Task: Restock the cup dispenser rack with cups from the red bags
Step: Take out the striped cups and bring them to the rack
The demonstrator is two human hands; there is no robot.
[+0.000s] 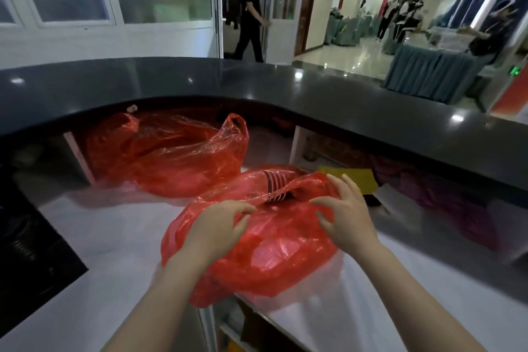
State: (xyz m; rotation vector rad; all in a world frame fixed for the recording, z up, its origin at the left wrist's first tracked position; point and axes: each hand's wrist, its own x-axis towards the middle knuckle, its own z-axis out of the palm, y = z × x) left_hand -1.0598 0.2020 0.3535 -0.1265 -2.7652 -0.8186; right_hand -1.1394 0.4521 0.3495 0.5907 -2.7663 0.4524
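Observation:
Two red plastic bags lie on the white lower counter. The near bag (274, 251) sits right in front of me, its mouth partly open, and a stack of dark striped cups (275, 180) shows through the opening. My left hand (220, 226) rests on the bag's left side, its fingertips pinching the plastic at the mouth. My right hand (347, 208) hovers over the right side of the mouth with fingers spread, touching the plastic. The far bag (168, 154) lies behind, half under the dark counter top. No cup dispenser rack is in view.
A curved black counter top (285, 86) overhangs the white work surface (120, 237). A yellow cloth (360, 177) lies right of the near bag. A dark appliance (31, 248) stands at the left. A person walks through the doorway (250, 8) beyond.

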